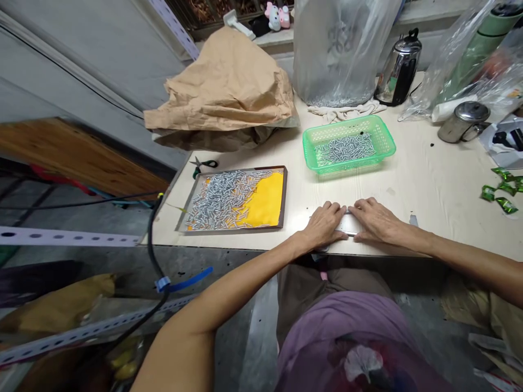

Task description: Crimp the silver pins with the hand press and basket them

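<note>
Close to the table's front edge, a flat silvery metal plate (348,224) lies between my two hands. My left hand (326,224) has its fingers curled over the left end of the plate. At the right end, my right hand (373,219) grips it the same way, and both hands cover the ends. To the left of my hands is a shallow tray (285,204) with a yellow bottom, holding many small silvery metal pins (223,198). Beyond my hands stands a green plastic basket (347,166) with more such pins inside.
Green-handled scissors (203,163) lie behind the tray. A brown paper bag (229,81), a clear plastic bag (343,60), a kettle (400,65) and a metal cup (463,122) stand along the back. Green-wrapped candies (506,204) lie at the right.
</note>
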`<state>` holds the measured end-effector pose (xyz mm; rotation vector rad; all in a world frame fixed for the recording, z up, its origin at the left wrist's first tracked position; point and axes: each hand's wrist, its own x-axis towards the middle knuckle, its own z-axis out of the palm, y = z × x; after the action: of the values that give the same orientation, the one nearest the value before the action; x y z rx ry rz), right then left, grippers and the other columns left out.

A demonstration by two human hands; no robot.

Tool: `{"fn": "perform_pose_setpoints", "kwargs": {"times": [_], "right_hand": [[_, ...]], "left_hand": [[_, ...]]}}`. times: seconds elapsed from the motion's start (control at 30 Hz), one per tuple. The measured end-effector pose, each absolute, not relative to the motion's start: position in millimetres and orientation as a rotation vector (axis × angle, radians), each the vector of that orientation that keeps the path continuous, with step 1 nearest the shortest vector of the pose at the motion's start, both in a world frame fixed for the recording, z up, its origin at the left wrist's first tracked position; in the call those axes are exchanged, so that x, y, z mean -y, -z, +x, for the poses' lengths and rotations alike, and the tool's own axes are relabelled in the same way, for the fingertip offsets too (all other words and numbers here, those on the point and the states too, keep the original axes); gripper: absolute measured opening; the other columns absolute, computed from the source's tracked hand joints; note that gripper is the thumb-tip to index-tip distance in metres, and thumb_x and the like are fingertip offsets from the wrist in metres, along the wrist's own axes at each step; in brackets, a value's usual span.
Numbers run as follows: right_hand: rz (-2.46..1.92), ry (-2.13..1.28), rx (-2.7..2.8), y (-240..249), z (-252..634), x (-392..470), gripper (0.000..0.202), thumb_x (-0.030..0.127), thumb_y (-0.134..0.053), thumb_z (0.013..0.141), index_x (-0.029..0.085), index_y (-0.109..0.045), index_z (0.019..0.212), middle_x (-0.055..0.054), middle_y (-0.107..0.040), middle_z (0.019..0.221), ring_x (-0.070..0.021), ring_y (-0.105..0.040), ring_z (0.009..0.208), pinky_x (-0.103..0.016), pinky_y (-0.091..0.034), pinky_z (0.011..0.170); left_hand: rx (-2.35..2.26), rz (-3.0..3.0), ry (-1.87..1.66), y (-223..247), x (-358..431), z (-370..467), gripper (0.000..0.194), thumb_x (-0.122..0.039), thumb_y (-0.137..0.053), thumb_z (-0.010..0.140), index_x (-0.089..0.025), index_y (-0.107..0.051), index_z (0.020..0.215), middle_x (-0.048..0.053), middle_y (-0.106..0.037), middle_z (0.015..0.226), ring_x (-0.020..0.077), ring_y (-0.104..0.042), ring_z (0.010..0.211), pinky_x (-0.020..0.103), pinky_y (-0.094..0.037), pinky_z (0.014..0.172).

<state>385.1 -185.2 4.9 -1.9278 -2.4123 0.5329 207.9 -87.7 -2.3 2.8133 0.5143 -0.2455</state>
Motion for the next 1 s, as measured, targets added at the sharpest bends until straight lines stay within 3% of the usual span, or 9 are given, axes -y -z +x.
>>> {"fn": "perform_pose_setpoints", "kwargs": {"times": [0.23, 0.33, 0.47, 0.57, 0.67, 0.73, 0.83, 1.0], "right_hand": [[-1.882, -0.659, 2.348, -11, 384, 184, 0.010, 0.021, -0.062, 0.089, 0.015, -0.062, 0.096, -0.009, -0.059, 0.093, -0.0214, -0.053, 0.088, -0.031, -0.043, 0.074], [-1.872, -0.676, 2.352, -6, 382, 184, 0.011, 0.018, -0.054, 0.093, 0.016, -0.062, 0.086, -0.007, -0.058, 0.084, -0.0188, -0.053, 0.079, -0.029, -0.040, 0.069], [-1.858, -0.641, 2.335, 0, 379, 185, 0.016, 0.017, -0.051, 0.094, 0.015, -0.063, 0.084, -0.007, -0.059, 0.082, -0.0189, -0.054, 0.079, -0.028, -0.039, 0.068], [-1.861, -0.578, 2.330, 1, 387, 181, 0.013, 0.024, -0.057, 0.092, 0.014, -0.065, 0.097, -0.010, -0.060, 0.090, -0.0213, -0.055, 0.085, -0.030, -0.042, 0.072], [-1.852, -0.520, 2.373, 2, 406, 169, 0.043, 0.041, -0.071, 0.082, 0.013, -0.063, 0.114, -0.014, -0.061, 0.101, -0.0261, -0.055, 0.091, -0.036, -0.045, 0.078], [-1.821, -0.556, 2.409, 4, 418, 161, 0.048, 0.048, -0.067, 0.083, 0.013, -0.063, 0.117, -0.014, -0.062, 0.101, -0.0269, -0.056, 0.091, -0.038, -0.046, 0.080], [-1.832, -0.490, 2.379, 9, 427, 151, 0.032, 0.039, -0.051, 0.094, 0.016, -0.066, 0.112, -0.012, -0.064, 0.097, -0.0256, -0.057, 0.092, -0.037, -0.046, 0.080], [-1.966, -0.193, 2.315, 14, 424, 131, 0.025, 0.027, -0.045, 0.095, 0.018, -0.068, 0.089, -0.010, -0.066, 0.087, -0.0252, -0.056, 0.087, -0.037, -0.041, 0.075]], "left_hand": [[-0.465, 2.787, 0.323, -5, 88, 218, 0.026, -0.036, -0.063, 0.091, -0.014, -0.060, 0.105, 0.009, -0.061, 0.104, 0.0243, -0.053, 0.101, 0.034, -0.046, 0.082], [-0.492, 2.777, 0.338, -4, 92, 219, 0.016, -0.031, -0.057, 0.094, -0.015, -0.061, 0.098, 0.008, -0.061, 0.099, 0.0237, -0.053, 0.100, 0.033, -0.045, 0.078], [-0.539, 2.779, 0.369, -3, 95, 220, 0.016, -0.030, -0.054, 0.096, -0.016, -0.062, 0.096, 0.009, -0.063, 0.099, 0.0238, -0.054, 0.102, 0.032, -0.046, 0.077], [-0.597, 2.799, 0.314, 2, 99, 219, 0.019, -0.029, -0.054, 0.095, -0.014, -0.060, 0.107, 0.011, -0.065, 0.107, 0.0252, -0.056, 0.108, 0.035, -0.049, 0.084], [-0.716, 2.825, 0.085, 16, 113, 214, 0.031, -0.020, -0.053, 0.095, -0.010, -0.052, 0.124, 0.018, -0.057, 0.132, 0.0279, -0.051, 0.126, 0.041, -0.046, 0.099], [-0.726, 2.823, -0.085, 29, 127, 211, 0.034, -0.014, -0.047, 0.096, -0.010, -0.049, 0.130, 0.021, -0.048, 0.145, 0.0280, -0.042, 0.138, 0.044, -0.041, 0.108], [-0.631, 2.790, -0.248, 43, 148, 208, 0.034, -0.022, -0.046, 0.098, -0.014, -0.050, 0.130, 0.020, -0.048, 0.146, 0.0280, -0.039, 0.142, 0.048, -0.040, 0.110], [-0.570, 2.751, -0.340, 49, 159, 209, 0.034, -0.035, -0.046, 0.099, -0.015, -0.058, 0.123, 0.016, -0.061, 0.133, 0.0277, -0.051, 0.133, 0.050, -0.038, 0.112]]}}
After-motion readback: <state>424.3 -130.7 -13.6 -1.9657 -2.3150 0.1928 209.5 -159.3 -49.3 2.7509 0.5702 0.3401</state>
